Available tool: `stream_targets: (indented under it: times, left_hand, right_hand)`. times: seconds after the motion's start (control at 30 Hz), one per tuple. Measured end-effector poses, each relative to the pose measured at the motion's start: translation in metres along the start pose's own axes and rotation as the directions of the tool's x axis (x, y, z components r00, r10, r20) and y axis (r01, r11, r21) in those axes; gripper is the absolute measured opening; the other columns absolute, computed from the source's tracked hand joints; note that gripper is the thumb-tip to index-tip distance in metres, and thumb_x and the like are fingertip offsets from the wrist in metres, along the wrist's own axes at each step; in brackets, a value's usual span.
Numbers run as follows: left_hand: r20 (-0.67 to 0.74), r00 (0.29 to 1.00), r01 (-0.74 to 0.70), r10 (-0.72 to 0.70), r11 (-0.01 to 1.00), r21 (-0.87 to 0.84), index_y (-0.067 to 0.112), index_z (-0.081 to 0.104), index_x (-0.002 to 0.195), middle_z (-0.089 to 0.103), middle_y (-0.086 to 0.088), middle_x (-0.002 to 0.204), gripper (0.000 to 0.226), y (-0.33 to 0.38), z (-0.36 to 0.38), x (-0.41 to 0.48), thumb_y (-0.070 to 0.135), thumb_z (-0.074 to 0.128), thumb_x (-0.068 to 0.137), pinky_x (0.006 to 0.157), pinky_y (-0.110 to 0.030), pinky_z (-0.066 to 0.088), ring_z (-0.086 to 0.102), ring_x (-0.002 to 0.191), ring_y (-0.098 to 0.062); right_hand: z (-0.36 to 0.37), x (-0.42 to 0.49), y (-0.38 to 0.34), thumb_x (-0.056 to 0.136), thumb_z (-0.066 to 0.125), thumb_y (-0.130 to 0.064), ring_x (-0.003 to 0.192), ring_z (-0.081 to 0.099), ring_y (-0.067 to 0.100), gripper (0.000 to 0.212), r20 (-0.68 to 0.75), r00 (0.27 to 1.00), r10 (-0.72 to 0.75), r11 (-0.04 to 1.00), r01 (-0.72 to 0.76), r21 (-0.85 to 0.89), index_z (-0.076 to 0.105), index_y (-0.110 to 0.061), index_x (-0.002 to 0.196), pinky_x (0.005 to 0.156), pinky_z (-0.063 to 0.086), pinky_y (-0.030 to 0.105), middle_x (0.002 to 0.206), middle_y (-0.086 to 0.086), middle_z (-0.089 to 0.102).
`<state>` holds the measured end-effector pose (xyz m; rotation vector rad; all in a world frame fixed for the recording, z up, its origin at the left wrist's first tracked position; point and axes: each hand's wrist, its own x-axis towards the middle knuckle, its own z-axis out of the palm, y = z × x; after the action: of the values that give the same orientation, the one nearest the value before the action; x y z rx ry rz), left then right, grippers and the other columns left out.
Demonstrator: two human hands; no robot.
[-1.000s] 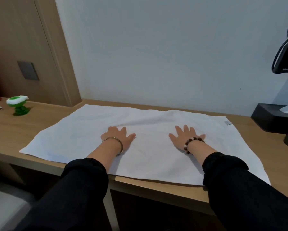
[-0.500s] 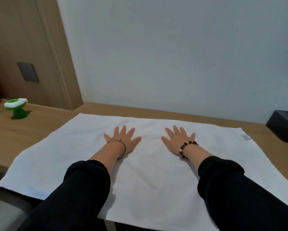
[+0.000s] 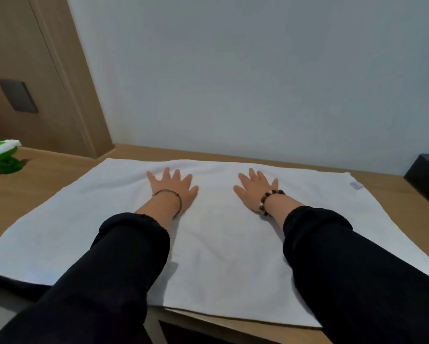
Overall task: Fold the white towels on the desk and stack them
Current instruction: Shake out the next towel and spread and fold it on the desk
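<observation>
Head view: left hand (image 3: 175,188) and right hand (image 3: 254,189) lie flat, fingers spread, palms down on the white towel (image 3: 220,244), which stretches unfolded under and around both across the desk (image 3: 47,175). A green toy (image 3: 3,157) sits far left of the left hand.
</observation>
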<state>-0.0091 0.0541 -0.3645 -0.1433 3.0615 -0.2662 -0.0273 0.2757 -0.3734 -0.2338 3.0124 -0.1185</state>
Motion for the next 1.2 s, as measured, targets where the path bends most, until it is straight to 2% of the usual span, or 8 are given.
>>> stream_targets:
  times: [0.13,0.27,0.37,0.5,0.8,1.0,1.13,1.2]
  left_hand:
    - [-0.078,0.988,-0.142,0.133,0.981,-0.135,0.033,0.023,0.144,0.017,0.004,0.154,0.054,0.046,-0.013,-0.025,0.053,0.021,0.094,0.104,-0.066,0.009,0.006,0.144,-0.024]
    - [-0.016,0.944,-0.324,0.329,0.919,-0.225,0.034,0.017,0.147,0.007,0.003,0.158,0.058,0.102,-0.013,-0.052,0.059,0.020,0.094,0.108,-0.064,0.005,-0.001,0.145,-0.024]
    - [0.040,0.953,-0.288,0.301,0.938,-0.190,0.037,0.000,0.149,-0.010,0.004,0.159,0.065,0.130,-0.009,-0.059,0.065,0.012,0.091,0.111,-0.059,-0.002,-0.011,0.145,-0.024]
    - [0.002,0.945,-0.320,0.326,0.930,-0.179,0.040,-0.002,0.148,-0.010,0.005,0.159,0.066,0.136,-0.005,-0.059,0.067,0.010,0.089,0.112,-0.057,-0.003,-0.011,0.145,-0.022]
    - [-0.030,0.937,-0.348,0.348,0.921,-0.176,0.043,-0.003,0.147,-0.010,0.007,0.159,0.064,0.136,-0.003,-0.057,0.066,0.011,0.089,0.113,-0.054,-0.004,-0.011,0.145,-0.020]
    - [-0.035,0.937,-0.347,0.346,0.923,-0.168,0.043,-0.003,0.147,-0.009,0.008,0.159,0.065,0.137,-0.001,-0.053,0.066,0.011,0.089,0.113,-0.055,-0.002,-0.010,0.146,-0.020]
    - [-0.032,0.939,-0.342,0.342,0.924,-0.171,0.042,-0.003,0.148,-0.008,0.008,0.159,0.065,0.138,-0.001,-0.052,0.065,0.011,0.089,0.113,-0.055,-0.002,-0.009,0.146,-0.020]
    - [-0.033,0.942,-0.335,0.335,0.925,-0.180,0.041,-0.001,0.148,-0.007,0.008,0.159,0.062,0.138,-0.002,-0.052,0.062,0.012,0.091,0.113,-0.054,-0.001,-0.008,0.146,-0.020]
  right_hand:
    - [-0.009,-0.014,0.013,0.098,0.025,-0.040,0.144,0.009,0.019,0.054,-0.189,0.980,0.067,0.998,-0.061,0.033,0.017,-0.023,0.148,0.110,0.013,0.059,0.157,0.000,0.007]
    - [-0.013,-0.031,0.055,0.097,0.021,-0.046,0.143,0.010,0.024,0.053,-0.068,0.977,0.200,0.980,-0.200,0.006,0.020,-0.026,0.146,0.108,0.016,0.061,0.157,0.001,0.009]
    - [-0.010,-0.039,0.092,0.097,0.016,-0.052,0.145,0.005,0.024,0.057,-0.004,0.982,0.189,0.982,-0.189,0.014,0.012,-0.029,0.149,0.110,0.012,0.060,0.159,0.000,0.003]
    - [-0.005,-0.043,0.133,0.098,0.014,-0.051,0.146,0.000,0.019,0.056,-0.027,0.990,0.142,0.990,-0.141,0.014,0.009,-0.032,0.151,0.114,0.004,0.054,0.160,-0.004,-0.004]
    - [-0.020,-0.026,0.156,0.097,0.012,-0.051,0.146,-0.005,0.023,0.061,-0.005,0.856,0.517,0.855,-0.515,0.064,0.002,-0.026,0.152,0.115,-0.001,0.055,0.159,0.001,-0.011]
    - [-0.009,-0.037,0.135,0.096,0.011,-0.057,0.146,-0.005,0.020,0.061,0.003,0.967,0.254,0.967,-0.254,0.032,0.003,-0.032,0.151,0.112,0.002,0.059,0.159,-0.005,-0.011]
    - [-0.017,-0.049,0.141,0.096,0.010,-0.056,0.146,-0.005,0.023,0.062,0.038,0.906,0.422,0.904,-0.423,0.061,0.002,-0.030,0.152,0.113,0.001,0.058,0.159,-0.002,-0.010]
    - [-0.025,-0.053,0.123,0.095,0.012,-0.058,0.146,-0.003,0.026,0.065,0.066,0.917,0.393,0.914,-0.398,0.082,0.002,-0.029,0.151,0.112,0.005,0.060,0.159,-0.001,-0.009]
